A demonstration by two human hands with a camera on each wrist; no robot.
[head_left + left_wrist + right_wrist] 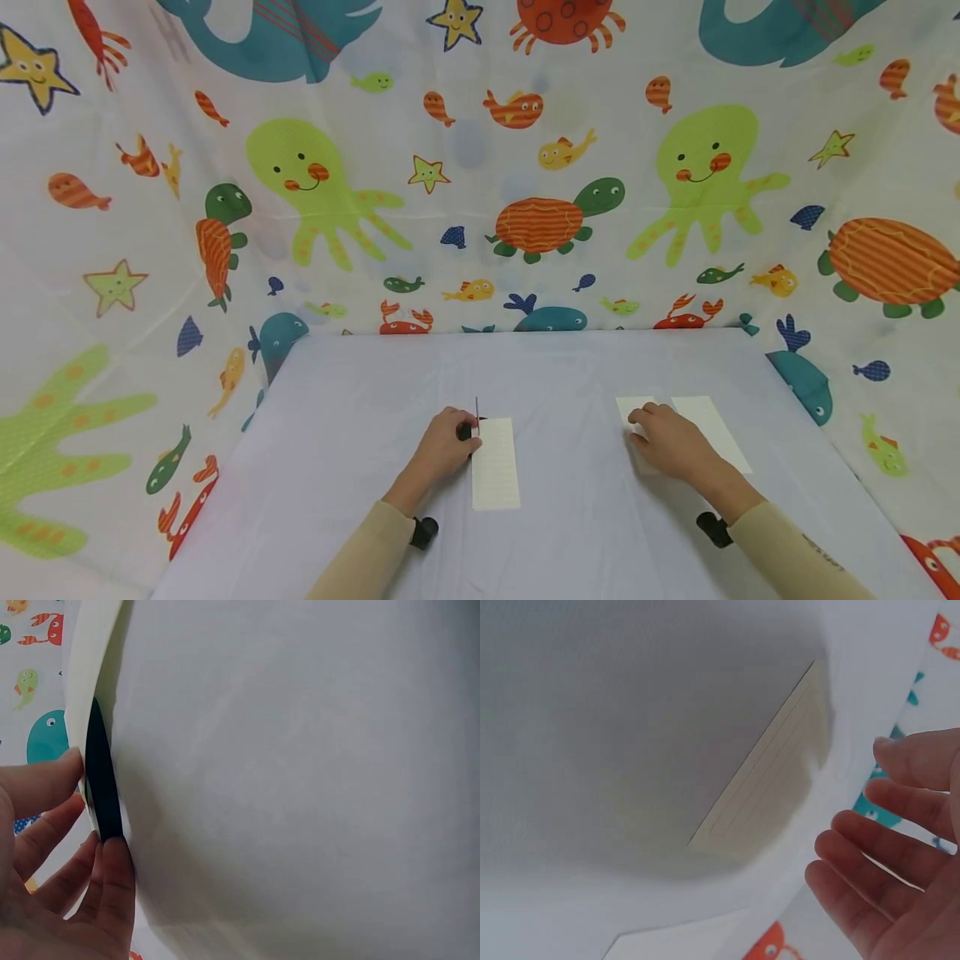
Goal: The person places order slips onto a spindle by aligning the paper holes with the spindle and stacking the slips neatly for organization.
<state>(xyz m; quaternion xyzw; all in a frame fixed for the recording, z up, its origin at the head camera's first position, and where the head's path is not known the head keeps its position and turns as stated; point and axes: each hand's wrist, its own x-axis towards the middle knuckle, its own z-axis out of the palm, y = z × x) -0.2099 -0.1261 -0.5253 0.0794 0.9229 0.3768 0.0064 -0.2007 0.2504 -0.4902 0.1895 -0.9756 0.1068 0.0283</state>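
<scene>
My left hand (442,446) pinches the edge of a cream lined sheet of paper (495,471) left of the table's middle. In the left wrist view, the thumb presses the sheet (94,656), and the fingers bear on a narrow, flat dark piece (103,776) tucked against it. I cannot tell what that dark piece is. Over a second lined sheet (628,408), my right hand (671,440) hovers with loosely bent fingers and nothing in them. The right wrist view shows its fingers (862,889) spread beside that lined sheet (772,776), apart from it.
A third pale sheet (712,429) lies to the right, partly behind the right hand and wrist. A white cloth covers the table (360,392). A curtain (450,225) printed with sea animals hangs behind and along both sides.
</scene>
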